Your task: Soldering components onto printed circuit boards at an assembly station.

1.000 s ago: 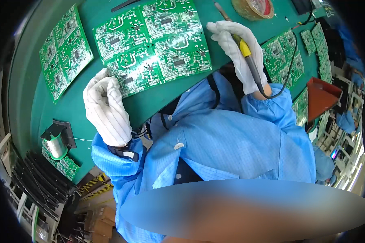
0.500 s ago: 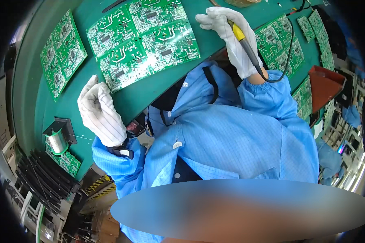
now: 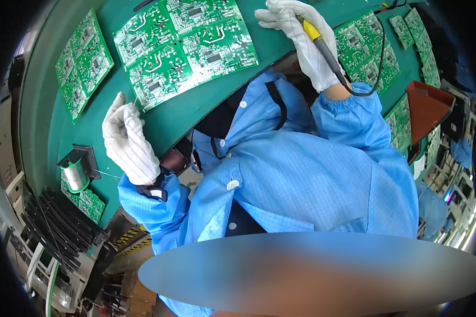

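My right hand (image 3: 305,45), in a white striped glove, is closed round a yellow and black soldering iron (image 3: 321,45) with a black cord; the glove hides its tip. To the left, my gloved left hand (image 3: 129,140) is closed, fingers curled together, with a thin strand of solder wire showing at the fingertips. A thin line of wire also runs from the solder spool (image 3: 75,177) toward my left wrist. Just beyond that hand lies a large green circuit board panel (image 3: 182,50) carrying several repeated circuits. My left fingertips are close to its near left corner.
Another green board panel (image 3: 84,66) lies at the far left of the green table (image 3: 177,124). More boards (image 3: 367,47) lie on the right, near a brown-red bin (image 3: 428,108). Black strips (image 3: 61,227) are stacked at the lower left. The iron's cord loops over the right-hand boards.
The whole view has shifted slightly, with the boards a little higher in the picture. Both hands keep nearly the same pose, and the right still grips the soldering iron.
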The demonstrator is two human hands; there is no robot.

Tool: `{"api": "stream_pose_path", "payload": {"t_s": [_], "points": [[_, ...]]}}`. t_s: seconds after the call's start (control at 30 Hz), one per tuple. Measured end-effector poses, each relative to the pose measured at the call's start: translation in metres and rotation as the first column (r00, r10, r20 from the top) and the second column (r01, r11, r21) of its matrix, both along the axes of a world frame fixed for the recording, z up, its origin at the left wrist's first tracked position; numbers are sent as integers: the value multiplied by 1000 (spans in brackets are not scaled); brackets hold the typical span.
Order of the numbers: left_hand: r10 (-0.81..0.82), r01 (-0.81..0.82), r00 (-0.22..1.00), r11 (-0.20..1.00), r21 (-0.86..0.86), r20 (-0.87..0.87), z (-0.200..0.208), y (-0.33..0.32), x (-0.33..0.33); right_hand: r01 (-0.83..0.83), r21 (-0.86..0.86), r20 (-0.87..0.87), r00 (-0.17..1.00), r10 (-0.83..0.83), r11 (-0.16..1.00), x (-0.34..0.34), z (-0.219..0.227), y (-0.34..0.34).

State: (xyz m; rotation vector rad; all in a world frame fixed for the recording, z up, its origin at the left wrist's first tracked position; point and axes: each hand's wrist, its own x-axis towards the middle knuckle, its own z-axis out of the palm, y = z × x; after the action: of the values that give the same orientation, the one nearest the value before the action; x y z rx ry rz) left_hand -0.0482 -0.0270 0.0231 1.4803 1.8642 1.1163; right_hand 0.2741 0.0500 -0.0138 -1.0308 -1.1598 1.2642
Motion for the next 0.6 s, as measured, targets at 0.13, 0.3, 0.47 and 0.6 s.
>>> {"api": "stream_pose_path", "payload": {"t_s": [0.13,0.3,0.47,0.6], "points": [[21,10,964,993,-116,265,-1,7,4,-204,328,246,961,125,922,3,14,-8],[-62,132,916,980,-150,396,-1,5,22,-168,237,459,888,42,957,7,38,-22],[-104,148,963,976,-162,250,-1,13,40,164,412,574,717,-396,896,39,53,-6],[-107,178,937,965,-190,333,4,16,35,115,288,841,444,-309,951,58,54,19]]}}
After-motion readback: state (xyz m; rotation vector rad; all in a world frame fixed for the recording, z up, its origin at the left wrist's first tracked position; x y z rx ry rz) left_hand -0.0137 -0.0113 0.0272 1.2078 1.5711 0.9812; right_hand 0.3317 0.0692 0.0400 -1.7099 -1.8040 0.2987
